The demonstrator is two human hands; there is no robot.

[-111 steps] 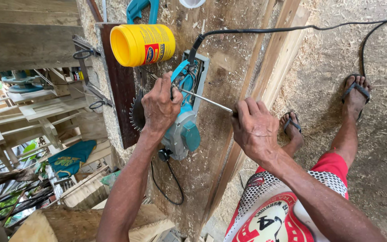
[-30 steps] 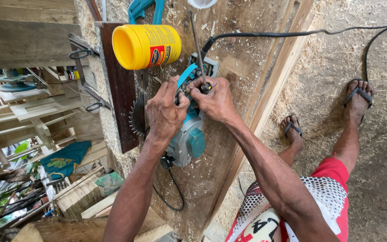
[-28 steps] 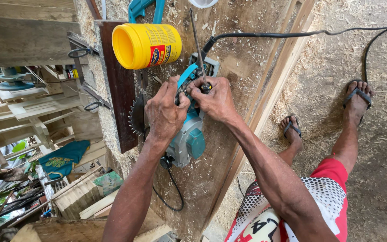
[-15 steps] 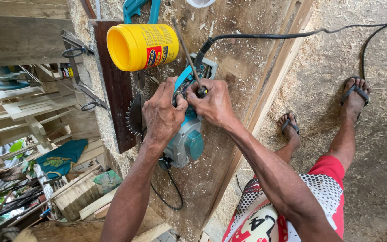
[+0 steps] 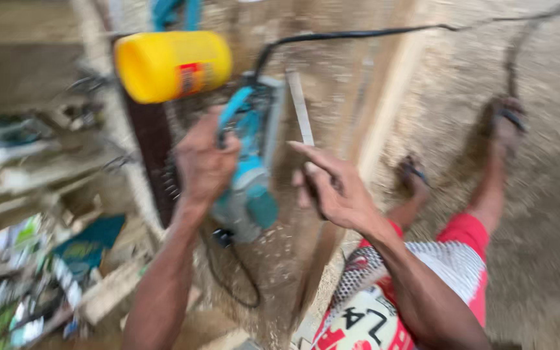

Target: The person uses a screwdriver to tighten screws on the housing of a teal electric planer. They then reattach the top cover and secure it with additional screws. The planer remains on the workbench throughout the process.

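Teal circular saw [image 5: 249,175] lies on the sawdust-covered workbench [image 5: 332,78], just below a yellow tub [image 5: 171,65]. Left hand [image 5: 203,162] is wrapped closed around its handle. Right hand [image 5: 332,188] hovers beside it, fingers loosely spread; a thin metal strip [image 5: 301,113] stands at the fingertips, contact unclear in blur.

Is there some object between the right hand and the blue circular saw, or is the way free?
Nothing visible blocks it. The right hand is open beside the circular saw, which the left hand grips. Only a thin metal strip lies near its fingertips; the picture is blurred.
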